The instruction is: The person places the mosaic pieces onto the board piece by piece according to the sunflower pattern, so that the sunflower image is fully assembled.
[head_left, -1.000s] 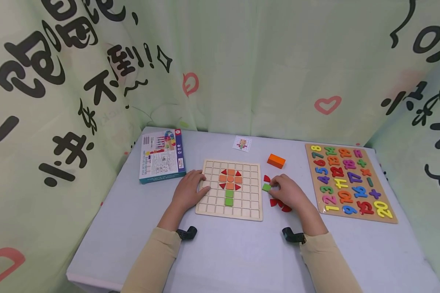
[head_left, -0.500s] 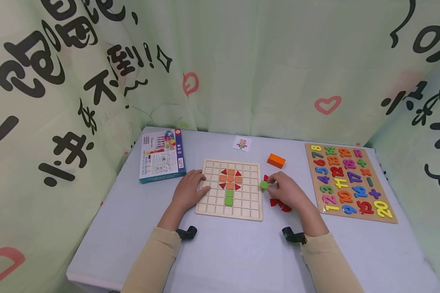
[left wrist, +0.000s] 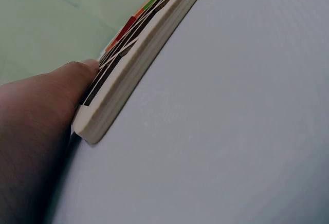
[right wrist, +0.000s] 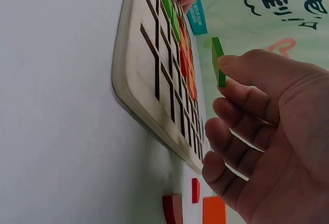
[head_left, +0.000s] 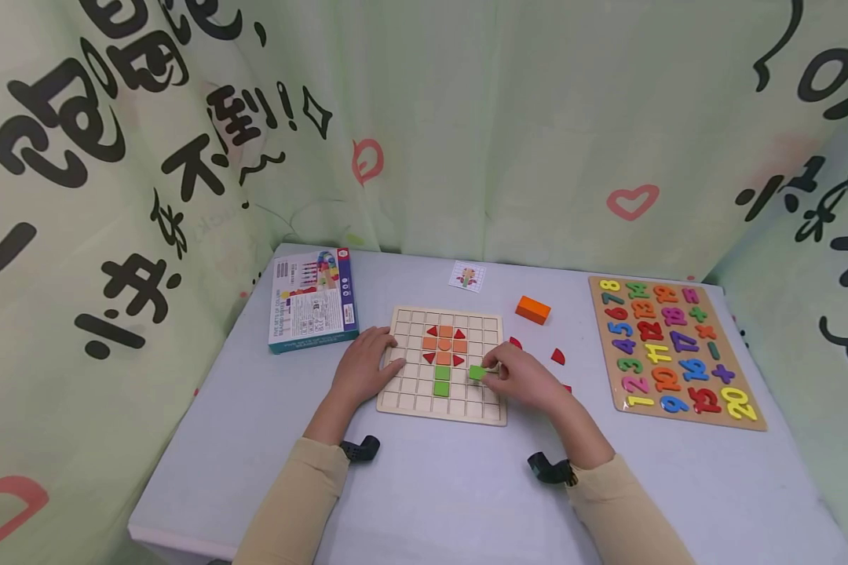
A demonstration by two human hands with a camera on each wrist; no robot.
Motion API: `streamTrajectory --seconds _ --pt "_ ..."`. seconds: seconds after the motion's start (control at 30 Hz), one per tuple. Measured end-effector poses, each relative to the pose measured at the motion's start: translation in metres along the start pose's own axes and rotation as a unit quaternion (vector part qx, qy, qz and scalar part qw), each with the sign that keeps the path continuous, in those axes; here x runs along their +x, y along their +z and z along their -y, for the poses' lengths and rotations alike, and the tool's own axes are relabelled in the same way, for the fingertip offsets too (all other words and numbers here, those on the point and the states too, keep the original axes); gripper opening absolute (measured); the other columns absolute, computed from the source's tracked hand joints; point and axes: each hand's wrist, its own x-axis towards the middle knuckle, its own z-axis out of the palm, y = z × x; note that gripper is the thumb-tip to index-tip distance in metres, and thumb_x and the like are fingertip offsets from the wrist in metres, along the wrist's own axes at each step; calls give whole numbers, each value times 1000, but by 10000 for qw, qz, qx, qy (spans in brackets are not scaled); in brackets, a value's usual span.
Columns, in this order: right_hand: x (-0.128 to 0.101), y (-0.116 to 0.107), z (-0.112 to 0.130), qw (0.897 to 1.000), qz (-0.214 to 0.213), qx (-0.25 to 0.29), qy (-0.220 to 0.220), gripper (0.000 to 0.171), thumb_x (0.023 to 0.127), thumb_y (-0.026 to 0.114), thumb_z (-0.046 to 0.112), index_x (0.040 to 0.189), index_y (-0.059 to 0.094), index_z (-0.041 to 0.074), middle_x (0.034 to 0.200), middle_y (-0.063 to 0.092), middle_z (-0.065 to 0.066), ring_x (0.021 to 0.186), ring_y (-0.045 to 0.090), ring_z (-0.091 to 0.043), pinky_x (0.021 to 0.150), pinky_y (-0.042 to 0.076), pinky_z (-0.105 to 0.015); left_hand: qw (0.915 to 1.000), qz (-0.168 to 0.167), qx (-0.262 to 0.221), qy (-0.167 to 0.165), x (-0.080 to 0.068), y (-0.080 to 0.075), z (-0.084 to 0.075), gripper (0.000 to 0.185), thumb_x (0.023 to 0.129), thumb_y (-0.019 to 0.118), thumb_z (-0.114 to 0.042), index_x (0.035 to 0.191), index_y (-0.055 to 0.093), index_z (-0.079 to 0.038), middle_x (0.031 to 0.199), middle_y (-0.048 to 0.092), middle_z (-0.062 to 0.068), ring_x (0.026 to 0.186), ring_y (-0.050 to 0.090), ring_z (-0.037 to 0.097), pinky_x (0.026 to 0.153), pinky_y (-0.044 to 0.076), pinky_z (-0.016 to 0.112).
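Wooden grid board [head_left: 444, 365] lies flat on the table [head_left: 424, 486]; the left hand [head_left: 362, 369] presses its left edge with straight fingers, probably to keep it steady. The right hand [head_left: 519, 378] pinches a green square tile [head_left: 477, 372] above the board's right cells, beside the green stem.

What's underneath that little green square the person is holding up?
The green square, pinched by the right hand, is held above the wooden grid board. Empty cells lie under it; the right wrist view shows a gap. The exact cell beneath is hidden.
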Motion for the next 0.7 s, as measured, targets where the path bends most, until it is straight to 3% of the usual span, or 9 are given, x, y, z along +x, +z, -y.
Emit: streamTrajectory --seconds 0.27,0.7 --pt "0 16 9 9990 164 -67 -414 24 88 74 25 107 65 15 95 57 1 82 51 -15 66 48 -25 10000 26 15 -28 0 0 1 45 93 60 -52 124 59 -20 155 43 2 148 32 24 122 29 45" --pt "-1 36 19 9964 422 -57 -727 19 88 72 23 106 66 18 87 59 8 82 53 -11 70 49 -24 10000 34 17 -28 1 1 1 45 94 59 -52 125 59 -20 155 42 1 148 33 24 122 30 45"
